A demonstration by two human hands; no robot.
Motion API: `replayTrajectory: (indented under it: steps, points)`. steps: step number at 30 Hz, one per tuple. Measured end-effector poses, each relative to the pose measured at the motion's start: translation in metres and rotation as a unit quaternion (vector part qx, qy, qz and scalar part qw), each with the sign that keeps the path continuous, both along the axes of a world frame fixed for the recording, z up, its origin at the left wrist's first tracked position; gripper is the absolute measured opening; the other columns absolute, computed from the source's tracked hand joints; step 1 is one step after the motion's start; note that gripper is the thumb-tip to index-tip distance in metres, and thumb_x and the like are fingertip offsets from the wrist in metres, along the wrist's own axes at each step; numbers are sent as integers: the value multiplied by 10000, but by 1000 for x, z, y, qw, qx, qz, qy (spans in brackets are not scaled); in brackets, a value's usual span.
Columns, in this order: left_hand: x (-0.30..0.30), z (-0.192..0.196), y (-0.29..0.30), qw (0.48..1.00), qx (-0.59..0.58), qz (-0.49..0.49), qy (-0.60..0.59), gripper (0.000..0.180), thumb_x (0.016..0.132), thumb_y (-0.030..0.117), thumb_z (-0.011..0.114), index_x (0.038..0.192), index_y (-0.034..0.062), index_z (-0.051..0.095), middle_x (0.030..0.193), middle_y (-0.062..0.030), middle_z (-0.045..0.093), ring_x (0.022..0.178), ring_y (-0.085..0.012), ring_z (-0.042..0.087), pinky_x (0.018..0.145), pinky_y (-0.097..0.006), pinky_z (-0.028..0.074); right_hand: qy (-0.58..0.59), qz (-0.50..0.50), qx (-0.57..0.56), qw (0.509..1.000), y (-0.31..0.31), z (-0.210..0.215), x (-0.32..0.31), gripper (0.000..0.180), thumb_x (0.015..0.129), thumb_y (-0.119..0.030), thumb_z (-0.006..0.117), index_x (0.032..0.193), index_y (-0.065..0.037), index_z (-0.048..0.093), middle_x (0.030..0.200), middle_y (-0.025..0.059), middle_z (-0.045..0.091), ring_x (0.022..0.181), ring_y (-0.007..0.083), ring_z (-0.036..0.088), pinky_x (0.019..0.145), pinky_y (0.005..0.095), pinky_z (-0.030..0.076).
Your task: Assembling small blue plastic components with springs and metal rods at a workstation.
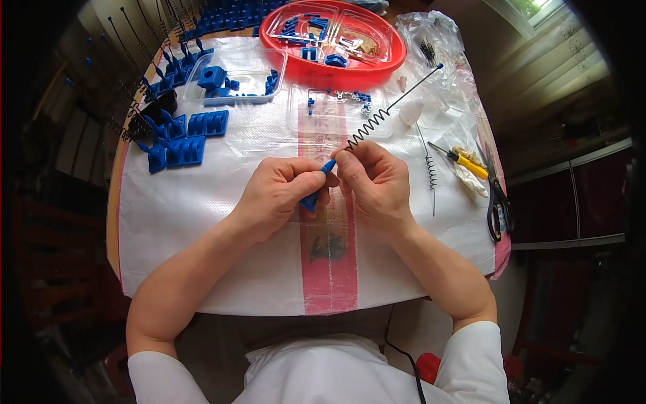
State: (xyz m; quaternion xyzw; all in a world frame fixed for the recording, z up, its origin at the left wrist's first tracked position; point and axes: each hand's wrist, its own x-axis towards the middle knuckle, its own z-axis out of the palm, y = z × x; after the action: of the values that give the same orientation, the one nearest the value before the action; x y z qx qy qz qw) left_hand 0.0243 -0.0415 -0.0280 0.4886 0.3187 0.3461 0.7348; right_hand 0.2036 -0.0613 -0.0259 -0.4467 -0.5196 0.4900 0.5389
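Over the middle of the table, my left hand is closed round a blue plastic piece with a narrow tip; its lower end shows beneath my fingers. My right hand pinches the lower end of a black coiled spring wire. The wire slants up to the right, its straight end tipped by a small blue knob. Wire and blue tip meet between my two hands, but fingertips hide whether they are joined. Another spring wire lies on the table right of my right hand.
Blue bases stand at the left, several carrying upright wires. Behind are a clear tub, a flat clear tray of small nuts and blue bits, and a red basin. A yellow-handled screwdriver and black scissors lie at the right.
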Motion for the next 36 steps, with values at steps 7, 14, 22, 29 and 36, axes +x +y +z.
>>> replayTrajectory:
  steps: [7, 14, 22, 29, 36]
  points:
    - [1, 1, 0, 1000, 2, -7, -7, 240, 964, 188, 591, 990, -26, 697, 760, -29, 643, 670, -69, 582, 581, -222, 482, 15, 14, -10, 1000, -2, 7, -1, 124, 927, -97, 638, 913, 25, 631, 800, 49, 683, 736, 75, 634, 681, 230, 510]
    - [1, 1, -1, 1000, -8, 2, 15, 242, 973, 204, 589, 994, -10, 699, 762, -18, 641, 672, -61, 583, 576, -220, 498, 13, 26, -10, 1000, -1, 3, 2, 112, 925, -83, 634, 928, 30, 630, 817, 58, 692, 755, 84, 643, 693, 240, 516]
    - [-1, -2, 3, 1000, -18, -9, -20, 310, 1000, 240, 532, 990, -21, 698, 774, -34, 655, 678, -73, 591, 612, -239, 505, 18, 27, -2, 999, -2, 1, 1, 124, 935, -97, 631, 941, 26, 633, 821, 57, 691, 752, 89, 648, 694, 236, 513]
    - [-3, -3, 4, 999, 4, -30, -18, 303, 1008, 208, 506, 1050, -38, 678, 849, -54, 677, 767, -92, 620, 708, -239, 509, 30, 11, -15, 999, -2, 4, 0, 122, 939, -92, 619, 966, 27, 631, 850, 42, 678, 771, 83, 640, 703, 232, 510]
    - [-3, -5, 5, 999, -5, -41, -31, 266, 998, 177, 533, 1092, -36, 662, 911, -53, 687, 825, -94, 631, 763, -240, 513, 84, 84, -87, 989, 2, 6, 6, 133, 918, -39, 588, 1009, 46, 634, 883, 56, 675, 784, 78, 617, 715, 233, 508]
